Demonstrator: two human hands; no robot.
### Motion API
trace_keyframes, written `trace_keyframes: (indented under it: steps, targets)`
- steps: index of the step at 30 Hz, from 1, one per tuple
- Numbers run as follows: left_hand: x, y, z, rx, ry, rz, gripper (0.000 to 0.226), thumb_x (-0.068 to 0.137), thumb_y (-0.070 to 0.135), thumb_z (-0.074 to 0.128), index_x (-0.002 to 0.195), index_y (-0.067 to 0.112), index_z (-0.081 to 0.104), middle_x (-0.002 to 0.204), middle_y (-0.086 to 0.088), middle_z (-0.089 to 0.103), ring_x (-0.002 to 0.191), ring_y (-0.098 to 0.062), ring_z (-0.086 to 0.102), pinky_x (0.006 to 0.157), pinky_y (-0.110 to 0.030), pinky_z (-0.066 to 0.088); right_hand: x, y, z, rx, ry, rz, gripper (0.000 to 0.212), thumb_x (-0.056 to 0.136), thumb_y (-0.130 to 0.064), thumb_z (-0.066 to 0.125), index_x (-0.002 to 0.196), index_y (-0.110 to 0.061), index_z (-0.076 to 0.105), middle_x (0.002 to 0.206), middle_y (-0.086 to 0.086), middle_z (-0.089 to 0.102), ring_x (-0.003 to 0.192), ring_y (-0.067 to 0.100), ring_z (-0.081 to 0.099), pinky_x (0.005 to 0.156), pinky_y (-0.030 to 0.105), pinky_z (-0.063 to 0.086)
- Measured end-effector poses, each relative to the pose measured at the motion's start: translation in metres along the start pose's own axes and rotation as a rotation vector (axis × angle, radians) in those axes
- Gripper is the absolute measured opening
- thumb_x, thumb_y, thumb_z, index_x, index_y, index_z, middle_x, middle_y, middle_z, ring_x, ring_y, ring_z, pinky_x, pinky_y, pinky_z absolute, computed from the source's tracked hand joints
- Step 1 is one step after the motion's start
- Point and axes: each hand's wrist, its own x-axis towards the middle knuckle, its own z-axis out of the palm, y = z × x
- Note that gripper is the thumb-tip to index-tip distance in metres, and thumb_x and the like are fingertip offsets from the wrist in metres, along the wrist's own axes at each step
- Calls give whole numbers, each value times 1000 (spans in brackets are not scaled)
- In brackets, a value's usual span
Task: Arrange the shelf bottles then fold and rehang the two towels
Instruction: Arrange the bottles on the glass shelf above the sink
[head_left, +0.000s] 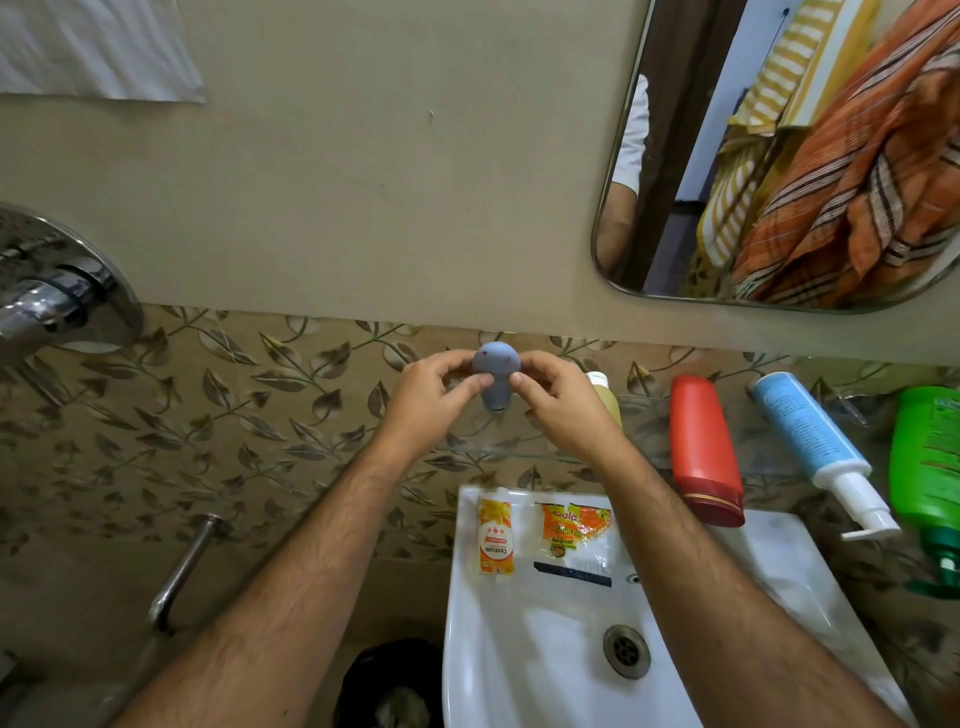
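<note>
Both hands meet in front of the leaf-patterned wall tiles, and each grip is clamped on the same small blue-grey bottle, a rounded thing with a wide cap and a narrower body. The left hand pinches it from its left side, thumb tip on the neck and fingers curled behind the cap. The right hand pinches it from the other side in the same way. The bottle is held upright in the air, just above the left end of the glass shelf.

Just right of the right hand, partly hidden behind it, stands a tan bottle with a white cap. Further right on the shelf come a red bottle, a blue and white pump bottle and a green bottle, well apart from the hands.

Below the forearms lies a white sink, with an orange sachet and a torn orange packet on its back ledge. Up and to the right of the hands, a mirror reflects an orange striped towel and a yellow striped towel. A white cloth hangs up to the left, and a chrome tap sits at far left.
</note>
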Motion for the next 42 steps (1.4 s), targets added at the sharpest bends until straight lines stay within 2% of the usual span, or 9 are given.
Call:
trace_keyframes:
  steps: [12,22,25,27,29,32,34,38,42]
  targets:
    - [-1,4,-1,-38,-18,-36,28,93,23,66,120,18,68,104,8,72,97,-2,66,86,-26,55,0,-3,7,6,19,53,24,97,-21,59,121,-17,63,108,-1,68,101,14,64,85,39,58]
    - [-6,-2,1,-64,-10,-67,34,89,19,71,123,19,66,107,8,72,100,-4,67,92,-34,56,-5,-7,8,-20,15,80,25,97,-19,61,121,-17,63,110,-1,69,103,13,64,90,41,57]
    - [-13,-3,4,-46,165,-48,39,84,17,76,121,20,65,109,8,68,101,-1,63,89,-28,55,-9,-6,7,-40,38,81,27,96,-17,62,122,-17,64,113,-1,70,104,10,63,91,29,55]
    - [-24,4,7,18,363,59,27,83,17,76,109,20,67,100,9,65,93,-2,61,80,-27,55,-13,-8,2,-105,103,50,27,95,-18,63,121,-18,65,114,-3,70,102,6,62,85,16,49]
    - [-33,16,14,49,438,232,16,84,14,75,99,14,68,94,7,64,86,-9,62,73,-29,54,-16,-8,-6,-178,185,-9,25,93,-17,65,118,-17,67,112,-3,70,101,7,62,83,18,48]
    - [-41,33,35,67,341,427,12,86,15,72,96,9,69,95,4,65,86,-12,62,75,-22,52,-19,-6,-26,-253,254,-68,25,90,-11,66,114,-13,70,111,3,71,103,15,64,89,29,51]
    - [-41,41,48,77,247,447,14,87,11,71,101,10,70,98,5,64,90,-11,62,78,-20,52,-22,-1,-40,-327,282,-77,26,89,-5,63,112,-12,71,112,5,71,105,19,65,91,30,50]
    - [-36,48,71,204,9,339,38,86,-2,64,120,14,65,116,0,65,108,-12,58,95,-22,47,-27,10,-67,-637,198,-23,36,86,1,58,114,-19,69,113,3,69,108,25,61,87,39,51]
    - [-29,50,86,397,-252,161,63,88,10,64,146,21,43,145,3,48,132,-16,43,110,-32,36,-33,14,-85,-877,-36,111,45,88,-6,57,128,-27,59,120,3,65,112,25,58,93,41,47]
